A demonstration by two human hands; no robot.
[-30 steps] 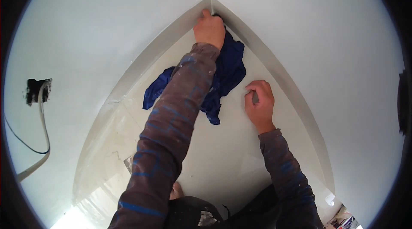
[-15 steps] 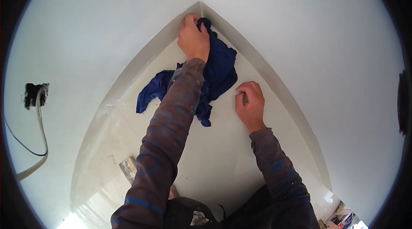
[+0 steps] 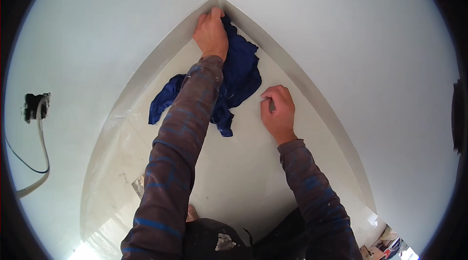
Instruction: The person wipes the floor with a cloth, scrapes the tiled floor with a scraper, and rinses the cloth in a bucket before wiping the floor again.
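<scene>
Floor (image 3: 239,172) surface is pale and smooth, with scuffs toward the left side. Two white walls, the left wall (image 3: 97,30) and the right wall (image 3: 351,65), meet at a corner; beige skirting (image 3: 301,75) runs along the foot of both. A pale cable (image 3: 45,150) hangs from a rough cut-out (image 3: 32,105) in the left wall.

The blue cloth (image 3: 241,65) lies crumpled on the floor, its upper end at the corner. The person's left hand (image 3: 212,33) is closed on that upper end, fingertips partly hidden. The right hand (image 3: 279,113) is loosely curled, fingers bent toward the thumb; whether it encloses anything cannot be told.

Compared with half a second ago, the cloth's bunched top no longer bulges past the left fingers, and the left sleeve (image 3: 165,157) covers more of a flat rectangular piece (image 3: 138,187). The right hand's curl is unchanged.

Both skirting runs narrow toward the corner, leaving the left hand little room ahead. Bare floor separates the right hand from the cloth and from the right-hand skirting, and extends back between the sleeves.
</scene>
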